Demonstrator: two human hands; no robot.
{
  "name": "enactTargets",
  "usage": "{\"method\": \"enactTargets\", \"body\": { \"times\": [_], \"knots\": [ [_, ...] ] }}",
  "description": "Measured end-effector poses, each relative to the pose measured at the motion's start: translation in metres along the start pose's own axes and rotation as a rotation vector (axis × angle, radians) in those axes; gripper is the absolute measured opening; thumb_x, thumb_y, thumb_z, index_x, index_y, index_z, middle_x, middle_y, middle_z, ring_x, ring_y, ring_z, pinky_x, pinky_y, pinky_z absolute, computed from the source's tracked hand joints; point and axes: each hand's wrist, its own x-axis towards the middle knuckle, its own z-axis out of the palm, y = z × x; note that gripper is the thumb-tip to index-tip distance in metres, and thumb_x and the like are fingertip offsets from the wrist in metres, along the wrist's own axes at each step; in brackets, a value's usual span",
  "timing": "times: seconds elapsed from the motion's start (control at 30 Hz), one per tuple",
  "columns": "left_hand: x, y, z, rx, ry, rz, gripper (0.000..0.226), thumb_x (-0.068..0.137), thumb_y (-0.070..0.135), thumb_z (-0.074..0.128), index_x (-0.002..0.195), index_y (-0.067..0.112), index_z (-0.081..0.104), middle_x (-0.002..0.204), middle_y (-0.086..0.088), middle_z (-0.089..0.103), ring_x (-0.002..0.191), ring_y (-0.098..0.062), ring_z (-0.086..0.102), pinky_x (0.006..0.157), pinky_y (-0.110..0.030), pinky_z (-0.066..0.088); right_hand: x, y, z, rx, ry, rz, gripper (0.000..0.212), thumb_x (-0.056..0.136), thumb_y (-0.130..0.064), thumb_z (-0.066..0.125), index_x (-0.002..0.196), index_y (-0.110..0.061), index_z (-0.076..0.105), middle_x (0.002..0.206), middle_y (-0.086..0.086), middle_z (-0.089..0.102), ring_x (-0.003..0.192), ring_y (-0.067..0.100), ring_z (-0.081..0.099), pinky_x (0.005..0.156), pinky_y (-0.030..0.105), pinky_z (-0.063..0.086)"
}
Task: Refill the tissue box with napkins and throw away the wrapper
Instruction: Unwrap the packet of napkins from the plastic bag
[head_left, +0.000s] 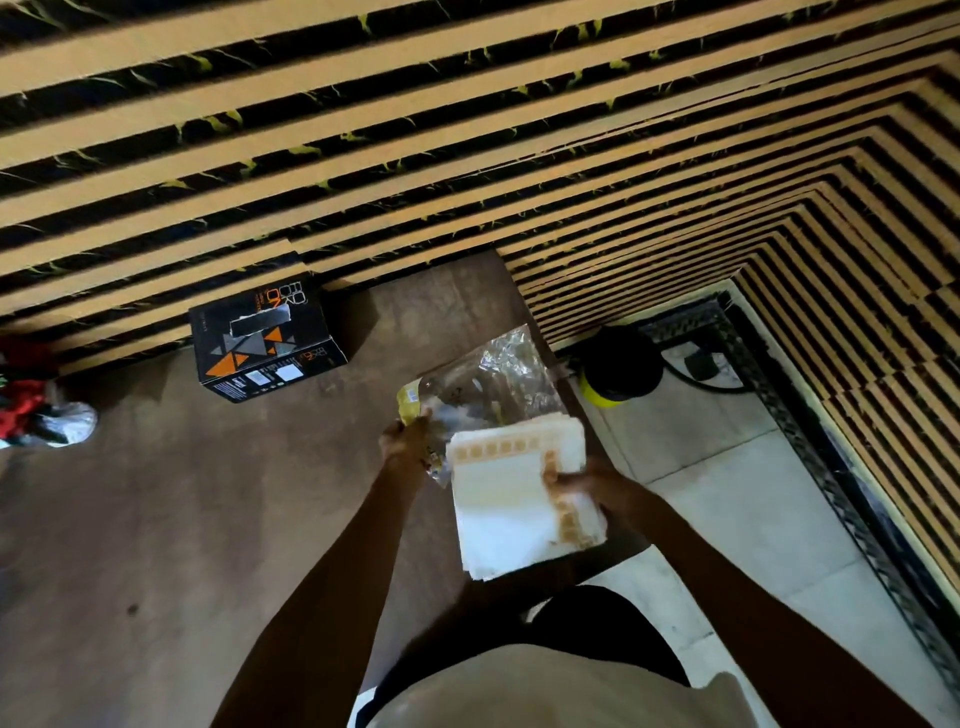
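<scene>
A black tissue box (262, 340) with orange and grey triangles stands on the brown table (171, 519) against the striped wall, its top slot showing. My left hand (408, 441) grips a clear plastic wrapper (488, 379) with a yellow end. My right hand (589, 486) holds a stack of white napkins (511, 512) with an orange square border, mostly out of the wrapper, above the table's right edge.
A black and yellow bin (621, 371) stands on the white tiled floor right of the table, close to the wall. Red and white items (41, 415) lie at the table's left edge. A dark patterned border (831, 467) runs along the floor.
</scene>
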Motion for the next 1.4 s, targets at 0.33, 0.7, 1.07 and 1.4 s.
{"method": "enactTargets", "body": {
  "times": [0.33, 0.7, 1.07, 1.4],
  "knots": [
    [-0.018, -0.01, -0.002, 0.361, -0.211, -0.077, 0.023, 0.074, 0.0, 0.073, 0.09, 0.002, 0.056, 0.058, -0.005, 0.066, 0.04, -0.009, 0.058, 0.034, -0.017, 0.038, 0.04, 0.064, -0.013, -0.147, 0.067, 0.058, 0.025, 0.075, -0.028, 0.072, 0.098, -0.034, 0.065, 0.101, 0.007, 0.073, 0.09, 0.023, 0.071, 0.092, 0.05, 0.054],
    [-0.012, -0.019, 0.011, 0.346, -0.087, -0.004, 0.016, 0.087, -0.008, 0.059, 0.089, 0.004, 0.049, 0.059, -0.015, 0.048, 0.022, -0.003, 0.042, 0.029, -0.012, 0.031, 0.01, 0.035, 0.005, -0.152, 0.156, -0.003, 0.046, 0.079, -0.012, 0.075, 0.122, -0.008, 0.061, 0.115, 0.01, 0.069, 0.087, 0.015, 0.067, 0.06, 0.013, 0.05],
    [-0.01, -0.021, -0.017, 0.293, -0.047, -0.059, 0.028, 0.083, -0.002, 0.065, 0.111, -0.005, 0.063, 0.093, -0.019, 0.068, 0.05, -0.008, 0.062, 0.048, -0.019, 0.05, -0.013, -0.006, 0.038, -0.159, -0.079, -0.126, 0.055, 0.075, -0.011, 0.076, 0.126, -0.016, 0.057, 0.107, -0.004, 0.066, 0.092, 0.003, 0.063, 0.074, 0.015, 0.051],
    [-0.004, -0.022, -0.03, 0.341, -0.166, -0.129, 0.011, 0.088, 0.001, 0.06, 0.08, 0.008, 0.062, 0.045, -0.005, 0.06, 0.035, -0.015, 0.05, 0.04, -0.018, 0.037, 0.003, 0.03, -0.004, 0.102, 0.116, 0.197, 0.039, 0.085, -0.008, 0.063, 0.123, -0.001, 0.059, 0.111, 0.019, 0.066, 0.11, 0.04, 0.061, 0.101, 0.054, 0.045]
  ]
}}
